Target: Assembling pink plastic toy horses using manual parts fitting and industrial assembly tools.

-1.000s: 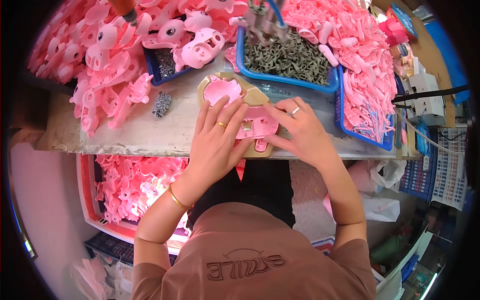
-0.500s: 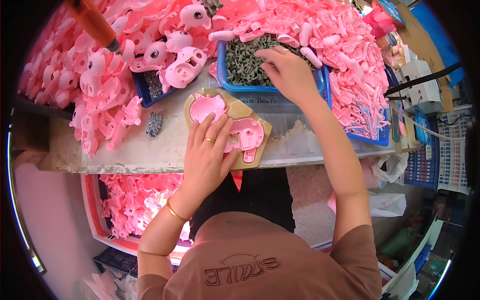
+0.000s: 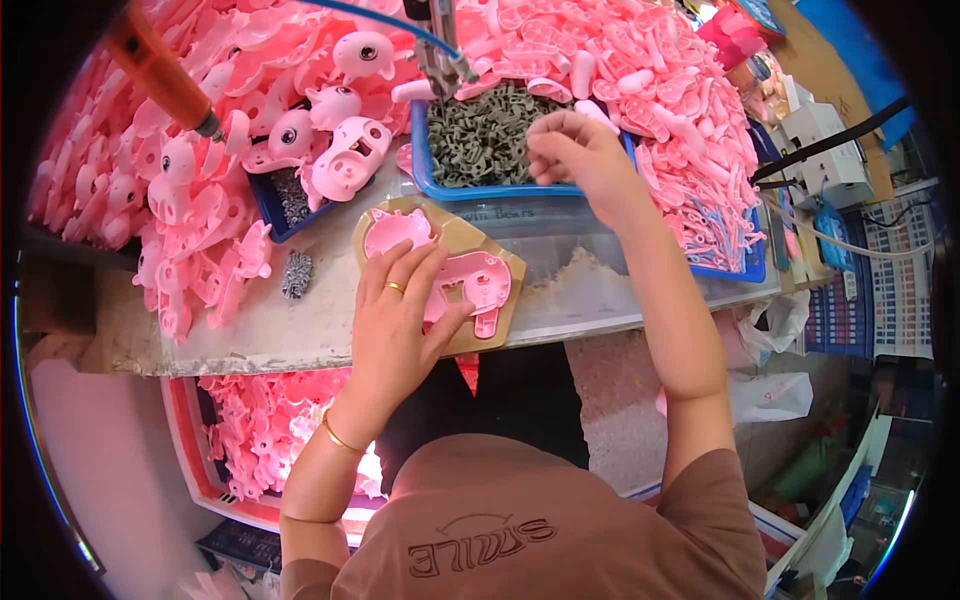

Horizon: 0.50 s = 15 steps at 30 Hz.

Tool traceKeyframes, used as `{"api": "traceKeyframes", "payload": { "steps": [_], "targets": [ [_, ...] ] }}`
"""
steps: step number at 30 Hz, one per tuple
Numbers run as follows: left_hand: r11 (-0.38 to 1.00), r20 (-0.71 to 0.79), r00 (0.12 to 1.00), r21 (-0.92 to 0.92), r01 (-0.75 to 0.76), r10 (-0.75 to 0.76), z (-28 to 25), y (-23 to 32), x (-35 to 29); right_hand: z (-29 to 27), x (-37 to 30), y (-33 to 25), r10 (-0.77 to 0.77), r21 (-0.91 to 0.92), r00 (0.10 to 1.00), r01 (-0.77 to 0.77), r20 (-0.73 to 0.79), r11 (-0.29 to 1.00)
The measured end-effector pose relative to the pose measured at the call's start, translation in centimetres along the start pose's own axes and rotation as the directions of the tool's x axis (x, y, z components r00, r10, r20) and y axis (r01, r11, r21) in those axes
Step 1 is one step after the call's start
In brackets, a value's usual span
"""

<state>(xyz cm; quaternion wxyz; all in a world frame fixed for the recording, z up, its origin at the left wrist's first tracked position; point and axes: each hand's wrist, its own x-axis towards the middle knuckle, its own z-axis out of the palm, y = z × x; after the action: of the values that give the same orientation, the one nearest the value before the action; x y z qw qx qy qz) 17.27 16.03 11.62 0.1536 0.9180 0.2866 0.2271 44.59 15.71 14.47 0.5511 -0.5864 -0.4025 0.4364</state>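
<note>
My left hand [image 3: 397,305] lies with its fingers stretched out over a pink plastic toy shell [image 3: 482,280], pressing on its left part. That shell rests hollow side up in a tan fixture [image 3: 512,258] near the bench's front edge. Over the near right corner of a blue tray [image 3: 500,190], my right hand [image 3: 585,160] is raised with thumb and fingers pinched together. Whatever is between those fingertips is too small to tell. Small dark grey plastic parts [image 3: 475,135] fill the tray.
Pink toy pieces [image 3: 170,210] are heaped left and behind. An orange screwdriver [image 3: 165,75] and a metal tool [image 3: 437,50] hang above. A small blue tray of screws [image 3: 285,205] stands left, beside a clump of screws [image 3: 297,274]. A crate of pink parts [image 3: 265,430] sits below.
My right hand has drawn back from the middle of the grey parts toward the tray's near right corner, its fingers closing. The left hand stays on the shell. The hanging metal tool shows more.
</note>
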Motion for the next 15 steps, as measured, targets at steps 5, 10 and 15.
{"api": "traceKeyframes", "payload": {
  "steps": [5,10,15],
  "targets": [
    [0.946,-0.100,0.994,-0.325,0.005,-0.039,-0.1,1.0,1.2,1.0,-4.0,0.1,0.090,0.127,0.990,-0.103,0.104,0.987],
    [0.683,0.108,0.969,-0.692,0.233,-0.221,0.1,3.1,2.4,3.6,-7.7,-0.9,-0.020,-0.222,0.976,0.069,0.215,0.973],
    [0.568,0.261,0.924,-0.730,0.379,-0.281,1.1,2.1,1.1,1.6,-10.0,-1.2,0.040,-0.175,0.978,-0.003,0.206,0.984]
  ]
}}
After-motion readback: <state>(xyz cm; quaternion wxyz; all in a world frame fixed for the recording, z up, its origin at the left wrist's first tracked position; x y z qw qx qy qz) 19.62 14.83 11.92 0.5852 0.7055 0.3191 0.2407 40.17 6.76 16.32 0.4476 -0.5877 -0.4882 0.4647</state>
